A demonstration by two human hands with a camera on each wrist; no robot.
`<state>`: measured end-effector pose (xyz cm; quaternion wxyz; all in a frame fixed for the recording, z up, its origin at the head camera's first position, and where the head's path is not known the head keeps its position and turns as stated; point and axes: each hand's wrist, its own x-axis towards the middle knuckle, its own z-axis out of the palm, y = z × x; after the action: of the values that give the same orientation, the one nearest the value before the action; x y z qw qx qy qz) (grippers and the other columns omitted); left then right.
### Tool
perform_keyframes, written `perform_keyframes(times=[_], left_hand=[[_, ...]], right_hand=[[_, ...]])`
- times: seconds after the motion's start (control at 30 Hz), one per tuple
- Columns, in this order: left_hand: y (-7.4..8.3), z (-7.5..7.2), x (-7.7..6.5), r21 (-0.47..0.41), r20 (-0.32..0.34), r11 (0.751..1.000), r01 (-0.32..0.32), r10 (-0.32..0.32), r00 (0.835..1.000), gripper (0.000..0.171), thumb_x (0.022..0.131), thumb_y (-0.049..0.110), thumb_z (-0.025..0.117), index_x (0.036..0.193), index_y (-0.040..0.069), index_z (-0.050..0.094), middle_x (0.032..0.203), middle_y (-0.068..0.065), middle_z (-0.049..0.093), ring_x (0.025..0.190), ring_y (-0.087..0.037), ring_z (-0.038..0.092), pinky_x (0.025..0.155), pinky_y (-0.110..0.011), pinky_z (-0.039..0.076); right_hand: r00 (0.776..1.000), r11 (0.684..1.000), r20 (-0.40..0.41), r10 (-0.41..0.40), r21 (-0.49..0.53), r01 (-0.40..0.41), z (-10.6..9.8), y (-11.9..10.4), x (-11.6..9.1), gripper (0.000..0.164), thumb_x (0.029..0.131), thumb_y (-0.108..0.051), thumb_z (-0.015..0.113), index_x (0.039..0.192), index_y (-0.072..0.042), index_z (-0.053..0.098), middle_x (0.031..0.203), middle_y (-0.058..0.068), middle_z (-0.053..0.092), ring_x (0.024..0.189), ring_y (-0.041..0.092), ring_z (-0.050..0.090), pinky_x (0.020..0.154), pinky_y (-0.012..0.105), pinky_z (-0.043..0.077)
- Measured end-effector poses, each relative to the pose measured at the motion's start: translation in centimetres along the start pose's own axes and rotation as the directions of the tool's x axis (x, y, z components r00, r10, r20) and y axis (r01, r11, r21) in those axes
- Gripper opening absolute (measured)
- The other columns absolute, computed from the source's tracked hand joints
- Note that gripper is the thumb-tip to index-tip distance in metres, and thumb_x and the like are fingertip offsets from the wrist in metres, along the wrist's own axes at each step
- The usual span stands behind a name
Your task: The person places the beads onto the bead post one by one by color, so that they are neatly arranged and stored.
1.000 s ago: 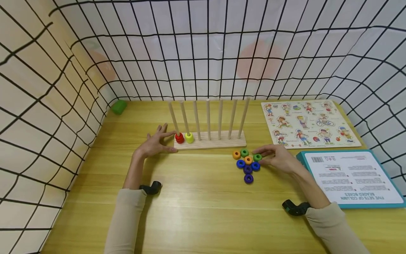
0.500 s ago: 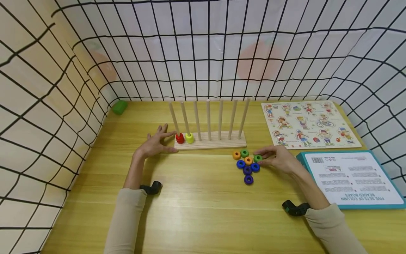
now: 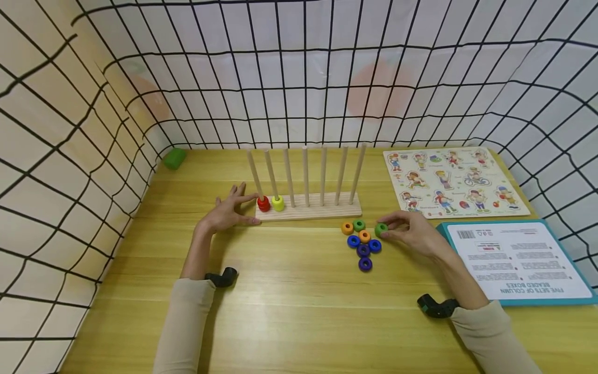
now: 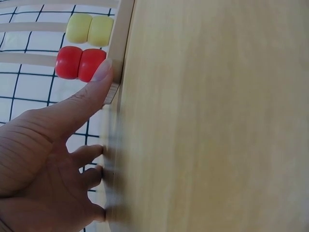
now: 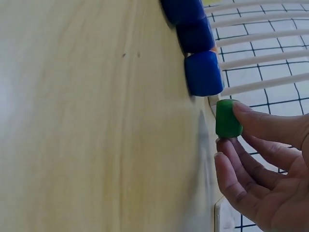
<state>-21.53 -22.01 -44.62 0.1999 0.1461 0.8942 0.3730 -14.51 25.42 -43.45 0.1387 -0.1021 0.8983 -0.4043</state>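
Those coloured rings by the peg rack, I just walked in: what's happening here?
A person's right hand pinches a green ring beside the loose rings on the table. The left hand rests against the end of the peg rack, where a red ring and a yellow ring sit on the first two pegs.

The left hand (image 3: 227,211) is lying flat with fingers spread and straight, thumb (image 4: 82,104) stretching forward. The right hand (image 3: 411,232) is curling its thumb and fingertips (image 5: 248,118) into a pinch, forearm angling inward, both sleeves reaching the wrists.
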Motion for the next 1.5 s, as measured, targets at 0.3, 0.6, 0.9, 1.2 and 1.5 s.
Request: perform_keyframes(times=[0.3,0.6,0.9,1.2,1.5], left_hand=[[0.0,-0.1,-0.1,-0.004,-0.002,1.0,0.007,-0.007,1.0,0.079,0.092,0.025,0.08,0.159,0.01,0.04,0.174,-0.019,-0.007,0.16,-0.04,-0.02,0.116,-0.075,-0.023],[0.0,-0.2,-0.1,-0.013,-0.001,1.0,0.002,-0.002,1.0,0.079,0.092,0.024,0.08,0.159,0.01,0.041,0.174,-0.019,-0.007,0.16,-0.04,-0.021,0.116,-0.075,-0.023],[0.0,-0.3,-0.2,-0.012,0.0,1.0,0.009,-0.009,1.0,0.079,0.092,0.025,0.08,0.159,0.01,0.04,0.174,-0.019,-0.008,0.16,-0.039,-0.021,0.116,-0.075,-0.023],[0.0,-0.2,-0.1,-0.017,0.0,1.0,0.006,-0.006,1.0,0.079,0.092,0.026,0.08,0.159,0.011,0.041,0.174,-0.019,-0.008,0.16,-0.039,-0.02,0.117,-0.074,-0.024],[0.2,-0.1,-0.1,-0.004,0.001,1.0,0.009,-0.009,1.0,0.078,0.093,0.026,0.079,0.159,0.011,0.041,0.174,-0.019,-0.008,0.159,-0.041,-0.02,0.117,-0.075,-0.023]], right_hand=[[0.991,0.997,-0.106,-0.083,-0.007,0.083,-1.1,-2.8,-0.2,0.033,0.097,-0.016,0.073,0.128,-0.004,0.071,0.125,0.017,0.071,0.11,0.03,0.07,0.083,0.014,0.055],[0.941,0.964,-0.217,-0.261,-0.008,0.265,-4.0,-8.3,-0.6,0.031,0.099,-0.013,0.071,0.129,-0.009,0.072,0.126,0.009,0.068,0.102,-0.004,0.063,0.083,0.01,0.052],[0.902,0.931,-0.258,-0.345,0.028,0.364,-5.6,-15.4,0.3,0.029,0.099,-0.012,0.071,0.127,-0.011,0.074,0.122,-0.001,0.067,0.105,0.005,0.065,0.088,0.014,0.052],[0.886,0.892,-0.172,-0.43,0.07,0.446,-3.5,-21.5,5.3,0.03,0.096,-0.011,0.074,0.126,-0.009,0.075,0.12,0.006,0.069,0.106,0.015,0.066,0.096,0.032,0.055],[0.927,0.917,-0.093,-0.364,0.137,0.374,-1.2,-23.9,9.0,0.031,0.094,-0.013,0.077,0.125,-0.011,0.075,0.125,0.006,0.071,0.108,0.02,0.069,0.098,0.04,0.057]])
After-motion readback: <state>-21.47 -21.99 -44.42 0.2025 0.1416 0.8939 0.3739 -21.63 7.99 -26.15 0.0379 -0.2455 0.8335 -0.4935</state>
